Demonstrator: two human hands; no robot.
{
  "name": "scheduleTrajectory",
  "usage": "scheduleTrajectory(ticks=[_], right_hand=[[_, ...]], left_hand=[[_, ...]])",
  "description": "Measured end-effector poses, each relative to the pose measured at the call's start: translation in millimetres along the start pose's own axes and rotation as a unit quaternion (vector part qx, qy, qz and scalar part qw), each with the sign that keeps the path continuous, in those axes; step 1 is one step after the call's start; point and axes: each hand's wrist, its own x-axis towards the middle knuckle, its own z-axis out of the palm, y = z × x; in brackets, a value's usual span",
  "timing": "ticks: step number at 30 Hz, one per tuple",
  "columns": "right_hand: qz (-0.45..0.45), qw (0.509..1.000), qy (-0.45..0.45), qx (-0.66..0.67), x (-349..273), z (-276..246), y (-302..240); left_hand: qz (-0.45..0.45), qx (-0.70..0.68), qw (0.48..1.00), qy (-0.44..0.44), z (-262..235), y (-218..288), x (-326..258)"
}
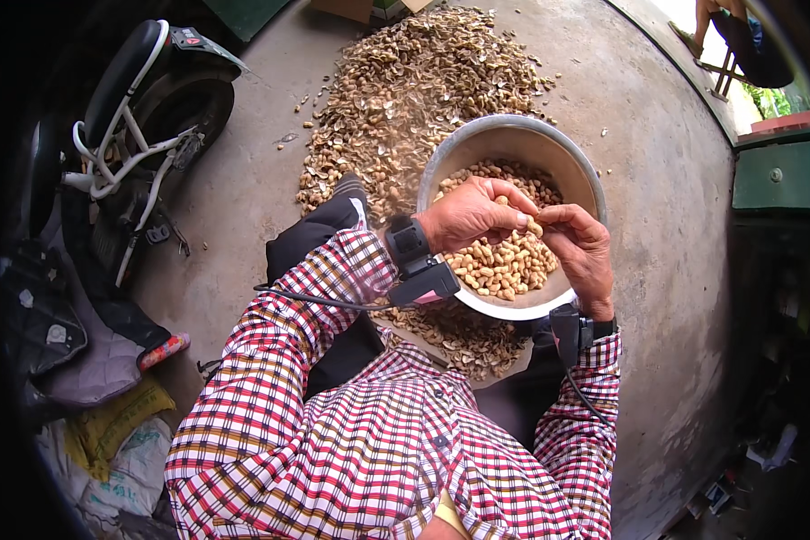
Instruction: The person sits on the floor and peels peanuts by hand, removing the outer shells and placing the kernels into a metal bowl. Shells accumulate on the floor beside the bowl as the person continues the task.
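Observation:
A metal bowl [477,144] rests on my lap and holds a heap of unshelled peanuts [502,266]. My left hand [466,216] and my right hand [583,252] meet above the bowl, fingertips pinched together on one peanut [533,225]. Each wrist wears a black band with a small device; a cable runs from the left one. I wear a red, white and black checked shirt.
A big pile of empty peanut shells [414,81] lies on the concrete floor beyond the bowl, with more shells [463,337] under it on my lap. A parked scooter [144,117] stands at the left, sacks [108,441] at lower left. Another person's legs [733,36] show top right.

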Motion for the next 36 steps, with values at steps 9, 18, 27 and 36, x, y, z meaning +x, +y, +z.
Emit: scheduleTrajectory(ticks=[9, 18, 27, 36], right_hand=[[-0.029, 1.000, -0.012, 0.002, -1, -1, -4], [0.042, 0.999, 0.008, 0.010, 0, -2, -4], [0.069, 0.997, 0.016, 0.029, 1, 4, -6], [0.045, 0.999, 0.007, -0.004, 8, 12, 5]], left_hand=[[0.011, 0.018, 1.000, 0.005, 2, 0, -2], [0.024, 0.045, 0.999, 0.012, 5, 1, -2], [0.012, 0.028, 0.999, 0.040, 3, -1, -1], [0.001, 0.004, 0.999, 0.052, 2, -5, -1]])
